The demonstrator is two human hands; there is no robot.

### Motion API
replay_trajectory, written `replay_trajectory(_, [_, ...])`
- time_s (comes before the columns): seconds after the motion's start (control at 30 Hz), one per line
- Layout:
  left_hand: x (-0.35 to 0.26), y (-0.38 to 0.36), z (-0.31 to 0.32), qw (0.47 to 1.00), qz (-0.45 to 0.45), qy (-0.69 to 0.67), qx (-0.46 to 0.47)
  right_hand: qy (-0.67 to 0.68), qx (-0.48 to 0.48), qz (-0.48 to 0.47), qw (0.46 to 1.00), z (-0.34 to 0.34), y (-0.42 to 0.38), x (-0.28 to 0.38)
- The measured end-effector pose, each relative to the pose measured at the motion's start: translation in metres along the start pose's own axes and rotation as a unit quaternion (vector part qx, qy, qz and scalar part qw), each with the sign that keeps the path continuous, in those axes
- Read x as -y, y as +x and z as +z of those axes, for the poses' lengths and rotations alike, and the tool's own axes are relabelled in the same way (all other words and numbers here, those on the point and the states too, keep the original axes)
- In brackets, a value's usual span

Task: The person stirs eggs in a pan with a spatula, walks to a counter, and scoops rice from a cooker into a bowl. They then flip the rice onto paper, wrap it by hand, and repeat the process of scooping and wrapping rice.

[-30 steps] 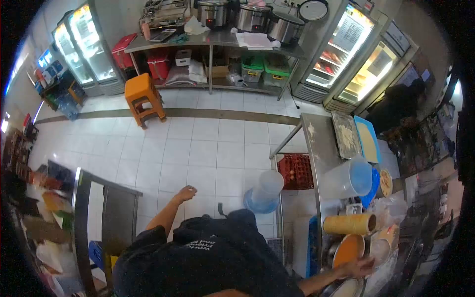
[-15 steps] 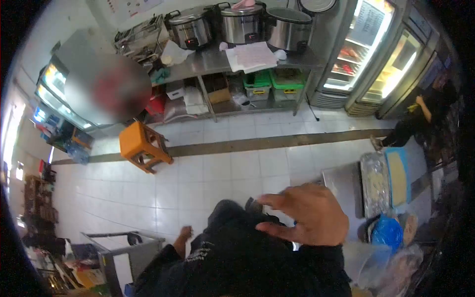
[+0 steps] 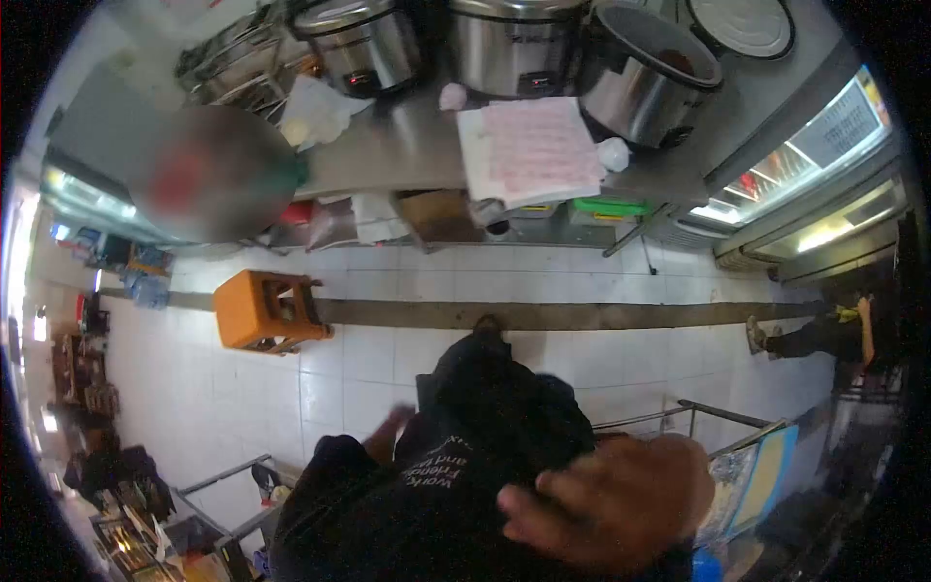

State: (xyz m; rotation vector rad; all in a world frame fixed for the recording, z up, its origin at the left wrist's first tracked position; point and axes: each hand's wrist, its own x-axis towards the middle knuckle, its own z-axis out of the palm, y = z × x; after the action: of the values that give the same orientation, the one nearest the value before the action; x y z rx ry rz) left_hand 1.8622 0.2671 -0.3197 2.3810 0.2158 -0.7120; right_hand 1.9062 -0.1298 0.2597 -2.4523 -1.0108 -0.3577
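Observation:
My right hand [image 3: 621,500] is raised in front of my dark-clothed body, blurred by motion. Its fingers are loosely bent and slightly apart, with nothing visible in them. Low at my left side is my left hand [image 3: 390,434], partly covered by my sleeve and clothing; its fingers are too smeared to read. Neither hand touches anything I can make out. Ahead, a steel table [image 3: 398,145] bears printed sheets of paper [image 3: 538,145] and large steel rice cookers, of which the right one [image 3: 635,92] stands with its lid off and brownish contents inside.
An orange plastic stool [image 3: 260,310] stands on the white tiled floor at the left. A person [image 3: 824,335] in dark clothes is at the far right, near glass-door fridges [image 3: 834,136]. Metal-framed racks [image 3: 218,475] flank me. A blurred shape [image 3: 213,175] covers the table's left end.
I have moved closer to the steel table, and the open cooker's inside now shows. My right hand has lowered and its fingers have drawn closer together.

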Motion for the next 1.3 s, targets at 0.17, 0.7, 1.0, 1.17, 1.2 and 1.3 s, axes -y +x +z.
replay_trajectory(0.17, [-0.336, 0.233, -0.079, 0.901, 0.389, 0.108, -0.157, 0.120, -0.019, 0.288, 0.950, 0.003, 0.005, -0.185])
replay_trajectory(0.7, [-0.748, 0.365, 0.113, 0.869, 0.393, 0.278, -0.115, -0.149, 0.345, 0.411, 0.831, -0.077, 0.045, -0.792])
replay_trajectory(1.0, [-0.759, 0.344, -0.016, 0.923, 0.366, -0.121, -0.013, -0.317, 0.452, 0.274, 0.787, -0.093, 0.088, -0.844])
replay_trajectory(1.17, [-0.749, 0.323, -0.109, 0.876, 0.147, -0.450, -0.093, -0.362, 0.334, 0.149, 0.857, -0.074, 0.115, -0.943])
replay_trajectory(1.2, [-0.739, 0.326, -0.116, 0.856, 0.154, -0.486, -0.084, -0.431, 0.294, 0.101, 0.847, -0.051, 0.113, -0.956])
replay_trajectory(1.3, [-0.697, 0.332, -0.126, 0.770, 0.096, -0.627, -0.074, -0.379, 0.362, 0.031, 0.851, -0.018, 0.135, -0.953])
